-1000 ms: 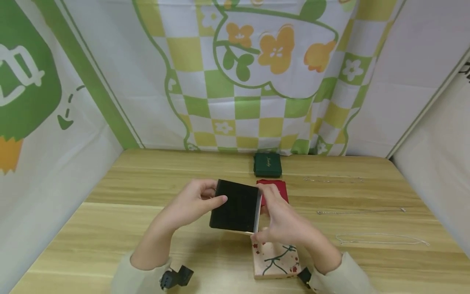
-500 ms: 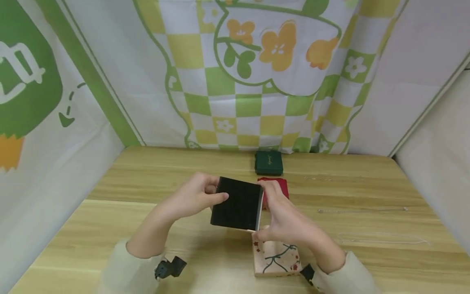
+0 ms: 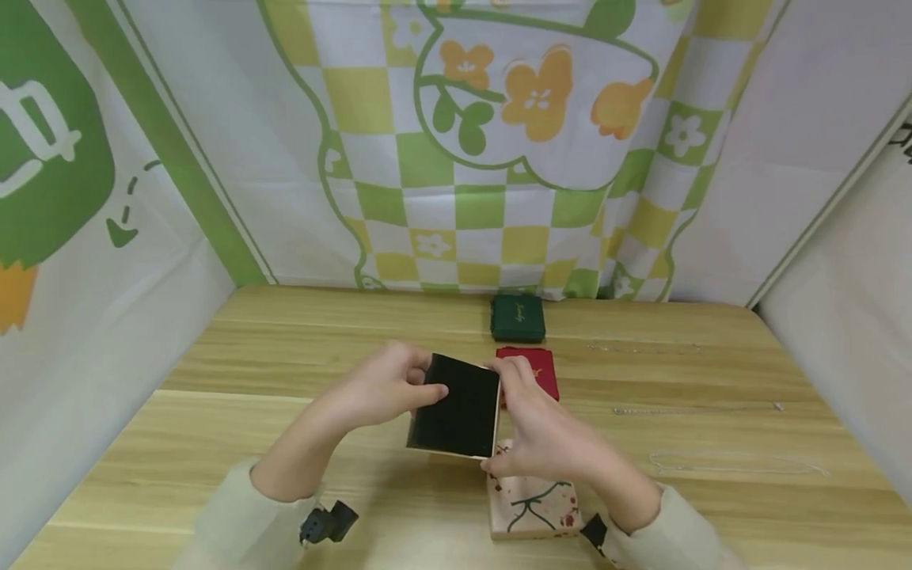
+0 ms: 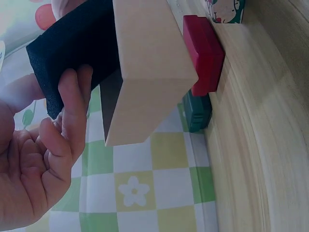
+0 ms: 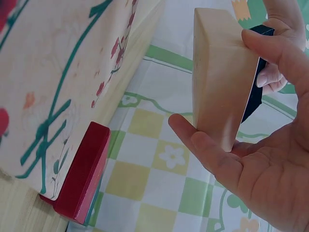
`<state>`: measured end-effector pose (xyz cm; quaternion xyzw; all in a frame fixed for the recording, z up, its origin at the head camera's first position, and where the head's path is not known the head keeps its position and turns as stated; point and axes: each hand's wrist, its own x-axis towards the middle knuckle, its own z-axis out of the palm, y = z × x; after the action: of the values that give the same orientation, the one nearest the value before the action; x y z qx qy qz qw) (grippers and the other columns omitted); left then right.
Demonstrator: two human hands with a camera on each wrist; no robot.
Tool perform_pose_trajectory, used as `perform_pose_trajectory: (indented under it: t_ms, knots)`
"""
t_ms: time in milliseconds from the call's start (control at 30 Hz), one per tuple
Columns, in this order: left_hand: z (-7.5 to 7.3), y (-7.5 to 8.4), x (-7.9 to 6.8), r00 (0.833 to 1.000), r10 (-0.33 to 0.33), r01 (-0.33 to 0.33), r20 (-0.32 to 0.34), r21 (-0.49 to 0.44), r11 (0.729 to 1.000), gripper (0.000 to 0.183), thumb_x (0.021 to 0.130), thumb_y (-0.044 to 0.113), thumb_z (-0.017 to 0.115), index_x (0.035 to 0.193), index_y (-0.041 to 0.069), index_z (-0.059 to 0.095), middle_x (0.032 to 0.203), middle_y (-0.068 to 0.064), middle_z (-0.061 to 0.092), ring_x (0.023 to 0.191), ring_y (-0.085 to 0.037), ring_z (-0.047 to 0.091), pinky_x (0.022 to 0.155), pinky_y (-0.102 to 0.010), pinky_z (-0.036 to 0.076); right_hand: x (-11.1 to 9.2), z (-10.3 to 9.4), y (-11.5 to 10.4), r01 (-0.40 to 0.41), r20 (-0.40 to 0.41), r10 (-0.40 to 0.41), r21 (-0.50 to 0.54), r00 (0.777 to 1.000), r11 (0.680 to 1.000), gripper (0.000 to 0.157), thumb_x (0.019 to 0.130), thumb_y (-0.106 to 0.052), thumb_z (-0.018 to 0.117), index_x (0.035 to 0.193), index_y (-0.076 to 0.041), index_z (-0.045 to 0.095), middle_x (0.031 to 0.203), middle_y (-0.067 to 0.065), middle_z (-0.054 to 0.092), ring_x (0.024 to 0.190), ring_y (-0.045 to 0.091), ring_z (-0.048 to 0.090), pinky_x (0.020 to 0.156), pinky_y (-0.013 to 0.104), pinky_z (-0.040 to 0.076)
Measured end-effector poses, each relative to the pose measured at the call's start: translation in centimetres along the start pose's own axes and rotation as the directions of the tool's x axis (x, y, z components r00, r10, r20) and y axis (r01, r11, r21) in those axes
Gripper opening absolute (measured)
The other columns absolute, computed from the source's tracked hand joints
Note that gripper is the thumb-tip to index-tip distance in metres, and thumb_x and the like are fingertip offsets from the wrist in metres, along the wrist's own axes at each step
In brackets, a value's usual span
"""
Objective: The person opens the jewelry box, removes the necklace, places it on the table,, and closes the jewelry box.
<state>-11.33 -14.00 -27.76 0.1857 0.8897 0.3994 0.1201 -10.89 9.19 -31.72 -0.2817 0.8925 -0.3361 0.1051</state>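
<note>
In the head view a black foam pad point(image 3: 459, 412) faces up over the table. My left hand point(image 3: 385, 388) pinches its left side between thumb and fingers. The left wrist view shows the pad point(image 4: 77, 43) tilted partly out of a beige cardboard box base point(image 4: 149, 53), with a gap at the near end. My right hand point(image 3: 545, 435) grips that box base point(image 5: 219, 72) from the right, thumb on one end and fingers on the other. Below the right hand lies a box lid with a red-flower and green-branch print point(image 3: 534, 507), partly covered by it.
A red box point(image 3: 537, 370) and a dark green box point(image 3: 518, 318) lie behind the hands. On the right of the wooden table point(image 3: 235, 412) are several thin chains, including a bracelet-like chain point(image 3: 698, 409) and a finer necklace chain point(image 3: 741, 467). A printed curtain point(image 3: 477, 210) hangs behind.
The foam pad has tilted, its left side coming up out of the box base with my left hand. A strip of the box wall now shows at the left. My right hand has shifted slightly.
</note>
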Motion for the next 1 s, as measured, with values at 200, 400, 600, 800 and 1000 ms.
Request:
perform_pose_trajectory:
  t_ms: [200, 400, 600, 800, 1000]
  knots:
    - [0.2, 0.0, 0.4, 1.000, -0.024, 0.024, 0.011, -0.013, 1.000, 0.040, 0.095, 0.013, 0.064, 0.066, 0.013, 0.036, 0.052, 0.006, 0.031, 0.046, -0.010, 0.034, 0.050, -0.022, 0.026, 0.0, 0.0, 0.4, 0.004, -0.030, -0.004, 0.006, 1.000, 1.000, 0.108, 0.067, -0.017, 0.091, 0.151, -0.003, 0.024, 0.143, 0.013, 0.032, 0.112, 0.027, 0.054, 0.093, 0.042, 0.051]
    - [0.6, 0.0, 0.1, 0.997, -0.047, 0.047, -0.057, -0.003, 0.999, 0.032, 0.094, 0.016, 0.066, 0.072, 0.007, 0.046, 0.054, 0.004, 0.035, 0.049, -0.011, 0.034, 0.052, -0.024, 0.029, 0.0, 0.0, 0.6, -0.001, -0.043, 0.003, 0.035, 0.999, 0.999, 0.107, 0.066, -0.016, 0.091, 0.150, -0.006, 0.026, 0.144, 0.011, 0.034, 0.116, 0.027, 0.053, 0.096, 0.044, 0.049]
    - [1.1, 0.4, -1.4, 0.972, -0.119, 0.125, -0.205, 0.015, 0.992, 0.049, 0.092, 0.035, 0.070, 0.130, 0.006, 0.056, 0.090, 0.002, 0.065, 0.081, -0.014, 0.058, 0.071, -0.030, 0.048, -0.1, -0.5, 1.0, 0.031, -0.051, -0.028, 0.059, 0.998, 0.998, 0.107, 0.067, -0.016, 0.090, 0.151, -0.006, 0.025, 0.146, 0.013, 0.032, 0.123, 0.028, 0.049, 0.103, 0.050, 0.045]
    - [1.0, -0.5, -2.1, 0.969, -0.172, 0.169, -0.180, -0.029, 0.985, 0.068, 0.090, 0.052, 0.067, 0.141, 0.014, 0.043, 0.121, -0.005, 0.058, 0.105, -0.021, 0.054, 0.077, -0.033, 0.047, -0.1, -1.2, 1.3, 0.094, -0.099, -0.089, 0.040, 0.991, 0.995, 0.109, 0.065, -0.014, 0.090, 0.150, -0.005, 0.023, 0.145, 0.015, 0.032, 0.125, 0.030, 0.047, 0.103, 0.050, 0.044]
    - [1.2, -2.4, -2.2, 0.989, -0.144, 0.139, -0.028, -0.142, 0.980, 0.070, 0.093, 0.046, 0.066, 0.146, 0.009, 0.040, 0.127, -0.010, 0.060, 0.107, -0.020, 0.059, 0.087, -0.038, 0.051, -0.3, -1.4, 1.3, 0.085, -0.071, -0.082, 0.052, 0.994, 0.995, 0.110, 0.065, -0.011, 0.089, 0.152, -0.007, 0.021, 0.148, 0.013, 0.029, 0.126, 0.029, 0.047, 0.102, 0.050, 0.045]
